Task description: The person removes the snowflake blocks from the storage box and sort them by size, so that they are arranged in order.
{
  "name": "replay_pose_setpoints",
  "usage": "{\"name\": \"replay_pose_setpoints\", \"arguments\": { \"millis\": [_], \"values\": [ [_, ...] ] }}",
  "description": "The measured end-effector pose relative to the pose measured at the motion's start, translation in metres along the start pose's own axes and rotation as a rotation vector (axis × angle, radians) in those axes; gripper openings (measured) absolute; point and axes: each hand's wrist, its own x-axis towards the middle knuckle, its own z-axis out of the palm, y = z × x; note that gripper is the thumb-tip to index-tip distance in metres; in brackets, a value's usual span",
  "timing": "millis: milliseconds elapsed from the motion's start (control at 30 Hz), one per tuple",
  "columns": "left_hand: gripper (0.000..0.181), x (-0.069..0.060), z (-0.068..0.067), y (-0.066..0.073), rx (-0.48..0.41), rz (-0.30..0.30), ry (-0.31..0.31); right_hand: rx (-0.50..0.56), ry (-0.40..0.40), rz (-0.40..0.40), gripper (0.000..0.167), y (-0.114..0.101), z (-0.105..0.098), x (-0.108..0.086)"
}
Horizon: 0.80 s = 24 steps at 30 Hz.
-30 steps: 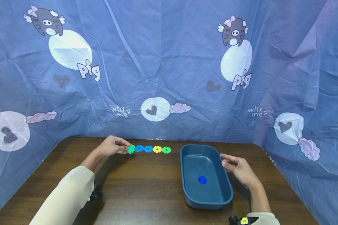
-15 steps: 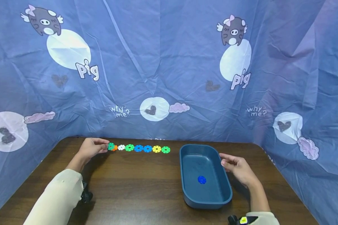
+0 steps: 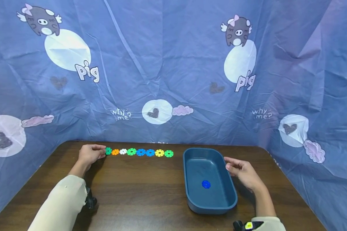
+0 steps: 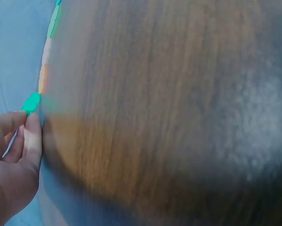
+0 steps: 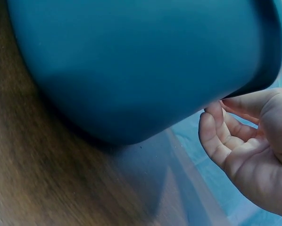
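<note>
In the head view my left hand [image 3: 89, 154] pinches a dark green plastic snowflake disc [image 3: 108, 150] at the left end of a row. The left wrist view shows the same green disc [image 4: 31, 102] between thumb and fingers. Rightward in the row lie discs in orange [image 3: 115, 152], white [image 3: 123, 151], green [image 3: 131, 151], blue, yellow [image 3: 159, 153] and green [image 3: 169, 153]. My right hand [image 3: 245, 173] touches the outer right side of a blue-grey plastic tub [image 3: 189, 192], its fingers loosely bent under the rim in the right wrist view. One dark blue disc [image 3: 206, 184] lies inside the tub.
The brown wooden table [image 3: 138, 199] carries the row along its far edge and the tub on its right half. Behind it hangs a blue cloth [image 3: 162, 70] printed with pigs, hearts and clouds.
My left hand has moved left along the row, bringing a dark green disc to its left end. Orange and white discs have come into sight. My right hand keeps its place at the tub.
</note>
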Motion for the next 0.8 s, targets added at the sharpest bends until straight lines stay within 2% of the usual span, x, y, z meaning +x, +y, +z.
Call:
{"name": "replay_pose_setpoints", "arguments": {
  "millis": [300,600,800],
  "values": [
    [0.028,0.0099,-0.0021,-0.0078,0.044,-0.044,0.006,-0.025,0.006,0.022,0.044,0.0029,-0.0006,0.0009],
    [0.025,0.0095,-0.0044,-0.0035,0.051,-0.059,0.024,-0.006,-0.005,0.009,0.047,0.0013,-0.0001,0.0015],
    [0.026,0.0101,-0.0051,-0.0040,0.086,-0.051,-0.002,-0.012,-0.001,0.014,0.046,0.0005,-0.0006,0.0003]
  ]
}}
